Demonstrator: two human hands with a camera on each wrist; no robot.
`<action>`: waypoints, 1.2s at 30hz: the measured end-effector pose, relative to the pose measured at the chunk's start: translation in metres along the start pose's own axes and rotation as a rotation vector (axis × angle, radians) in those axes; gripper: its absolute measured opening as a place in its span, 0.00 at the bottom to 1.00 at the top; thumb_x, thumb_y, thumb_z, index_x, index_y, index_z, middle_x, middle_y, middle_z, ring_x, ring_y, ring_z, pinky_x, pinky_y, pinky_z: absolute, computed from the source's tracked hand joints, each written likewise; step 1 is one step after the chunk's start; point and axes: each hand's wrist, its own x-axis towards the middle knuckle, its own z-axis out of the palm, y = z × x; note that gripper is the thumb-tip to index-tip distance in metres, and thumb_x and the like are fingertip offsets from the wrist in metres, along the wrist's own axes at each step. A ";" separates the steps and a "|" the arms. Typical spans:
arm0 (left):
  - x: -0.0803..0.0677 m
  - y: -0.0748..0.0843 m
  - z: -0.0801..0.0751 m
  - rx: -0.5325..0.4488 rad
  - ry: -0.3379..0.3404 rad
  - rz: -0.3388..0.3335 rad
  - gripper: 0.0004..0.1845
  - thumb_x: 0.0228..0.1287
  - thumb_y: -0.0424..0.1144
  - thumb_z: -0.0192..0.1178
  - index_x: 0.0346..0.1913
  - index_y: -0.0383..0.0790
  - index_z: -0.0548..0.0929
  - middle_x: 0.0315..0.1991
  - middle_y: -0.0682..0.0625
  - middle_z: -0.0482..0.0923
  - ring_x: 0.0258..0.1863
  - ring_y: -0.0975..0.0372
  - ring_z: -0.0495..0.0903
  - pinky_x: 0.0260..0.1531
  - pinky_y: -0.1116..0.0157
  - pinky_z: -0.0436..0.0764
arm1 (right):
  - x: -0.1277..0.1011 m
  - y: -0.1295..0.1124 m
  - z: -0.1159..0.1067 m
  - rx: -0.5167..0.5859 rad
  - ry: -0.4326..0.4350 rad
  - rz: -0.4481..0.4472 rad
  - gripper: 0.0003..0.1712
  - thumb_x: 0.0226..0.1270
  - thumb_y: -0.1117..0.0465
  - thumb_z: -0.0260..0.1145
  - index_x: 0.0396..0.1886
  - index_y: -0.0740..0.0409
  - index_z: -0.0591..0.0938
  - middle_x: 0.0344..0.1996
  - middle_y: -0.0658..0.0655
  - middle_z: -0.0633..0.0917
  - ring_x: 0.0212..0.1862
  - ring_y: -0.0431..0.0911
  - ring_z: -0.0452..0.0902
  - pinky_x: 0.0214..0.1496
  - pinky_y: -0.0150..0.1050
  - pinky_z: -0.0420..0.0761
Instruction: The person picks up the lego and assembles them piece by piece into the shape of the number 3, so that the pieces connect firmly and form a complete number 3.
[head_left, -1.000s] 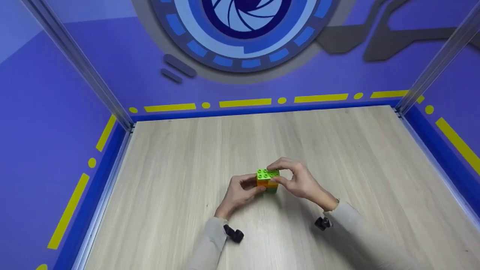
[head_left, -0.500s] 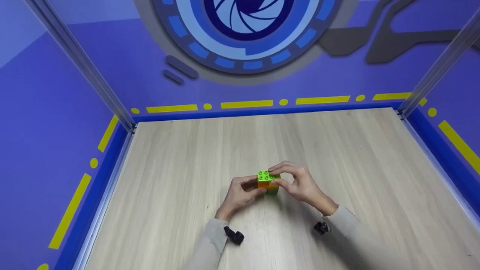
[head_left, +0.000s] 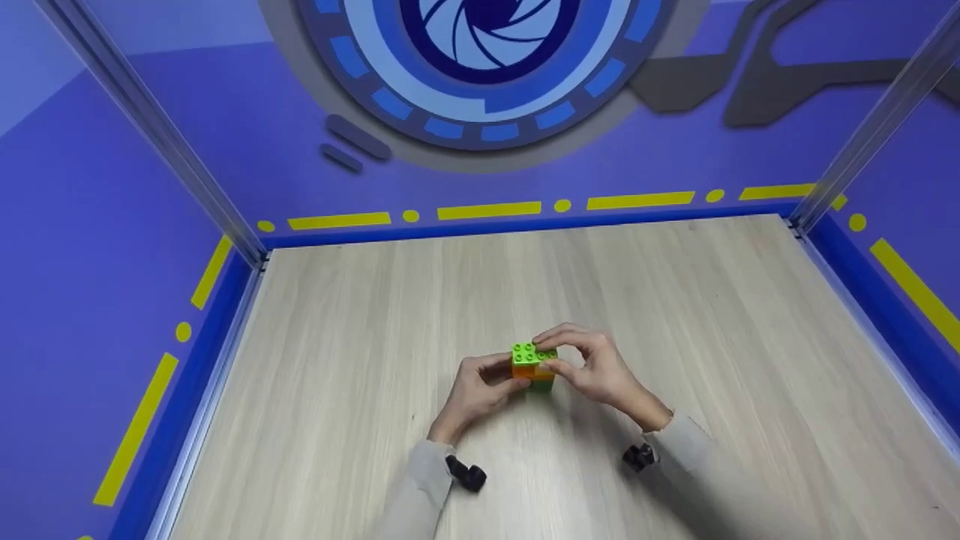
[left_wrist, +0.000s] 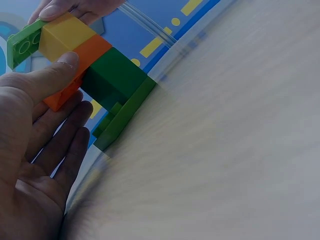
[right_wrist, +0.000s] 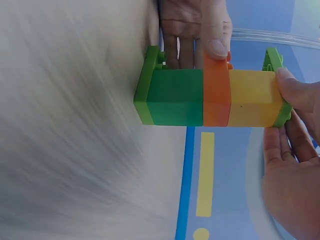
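Note:
A small tower of toy building bricks stands on the table between both hands. From the bottom up it has a green plate [right_wrist: 145,92], a dark green brick [right_wrist: 175,97], an orange brick [right_wrist: 216,95], a yellow brick [right_wrist: 254,97] and a studded lime-green plate [head_left: 523,352] on top. Both plates and the orange brick stick out to the left beyond the dark green and yellow bricks. My left hand [head_left: 472,390] pinches the jutting end of the orange brick, its other fingers spread below. With thumb and fingers, my right hand [head_left: 600,367] holds the top plate by its edges.
The pale wood tabletop [head_left: 360,337] is bounded by a blue printed wall [head_left: 480,180] at the back and by side walls with metal profiles. Each grey sleeve carries a black wrist camera [head_left: 466,474] close over the table.

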 end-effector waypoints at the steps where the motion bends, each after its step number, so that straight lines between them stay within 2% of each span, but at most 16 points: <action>1: 0.000 0.000 0.001 -0.002 -0.001 -0.001 0.23 0.66 0.37 0.77 0.64 0.47 0.88 0.58 0.49 0.90 0.57 0.58 0.89 0.60 0.61 0.87 | 0.000 0.000 -0.001 0.004 -0.002 0.002 0.11 0.68 0.67 0.76 0.48 0.55 0.92 0.52 0.56 0.91 0.57 0.52 0.87 0.68 0.31 0.80; 8: 0.001 0.000 0.004 -0.009 -0.012 -0.014 0.23 0.66 0.37 0.77 0.64 0.46 0.88 0.58 0.49 0.90 0.58 0.59 0.89 0.61 0.62 0.86 | -0.004 0.000 -0.004 -0.005 -0.011 -0.028 0.15 0.69 0.70 0.75 0.54 0.57 0.90 0.53 0.58 0.90 0.58 0.55 0.86 0.69 0.30 0.79; 14: 0.001 0.000 0.003 -0.011 -0.009 -0.018 0.22 0.66 0.38 0.77 0.63 0.46 0.89 0.58 0.51 0.90 0.58 0.59 0.88 0.62 0.61 0.86 | -0.004 -0.003 -0.005 -0.044 -0.005 -0.007 0.18 0.69 0.67 0.76 0.58 0.57 0.89 0.55 0.57 0.90 0.59 0.55 0.85 0.70 0.29 0.77; 18: 0.002 0.000 0.002 -0.019 -0.010 -0.003 0.22 0.66 0.38 0.77 0.63 0.44 0.89 0.58 0.50 0.90 0.58 0.58 0.88 0.62 0.60 0.86 | -0.005 -0.003 -0.007 -0.074 0.001 0.010 0.21 0.67 0.66 0.78 0.59 0.59 0.88 0.56 0.58 0.89 0.60 0.54 0.85 0.70 0.33 0.79; 22: 0.001 0.000 0.001 -0.022 -0.013 0.004 0.23 0.66 0.38 0.77 0.63 0.43 0.89 0.58 0.49 0.90 0.58 0.57 0.89 0.61 0.61 0.86 | -0.007 -0.004 -0.008 -0.087 0.013 0.041 0.23 0.66 0.65 0.79 0.61 0.56 0.87 0.57 0.57 0.89 0.62 0.53 0.84 0.67 0.40 0.83; 27: 0.000 0.001 0.000 -0.021 -0.014 -0.005 0.22 0.66 0.37 0.76 0.63 0.44 0.89 0.57 0.48 0.90 0.57 0.57 0.89 0.59 0.61 0.87 | -0.010 -0.003 -0.007 -0.086 0.023 0.065 0.26 0.65 0.65 0.80 0.62 0.53 0.86 0.58 0.53 0.88 0.62 0.55 0.84 0.66 0.41 0.84; 32: 0.000 0.002 0.000 -0.014 -0.009 -0.018 0.23 0.66 0.37 0.77 0.63 0.46 0.89 0.57 0.49 0.90 0.58 0.58 0.89 0.61 0.59 0.86 | -0.013 0.001 -0.006 -0.091 0.031 0.057 0.25 0.64 0.66 0.80 0.61 0.59 0.86 0.57 0.59 0.89 0.60 0.55 0.85 0.64 0.43 0.85; 36: -0.001 0.003 0.000 -0.016 -0.005 -0.024 0.22 0.65 0.38 0.77 0.63 0.47 0.89 0.58 0.50 0.90 0.58 0.58 0.88 0.63 0.58 0.85 | -0.016 0.004 -0.005 -0.089 0.041 0.079 0.25 0.64 0.65 0.81 0.60 0.63 0.86 0.56 0.58 0.90 0.60 0.51 0.85 0.64 0.45 0.85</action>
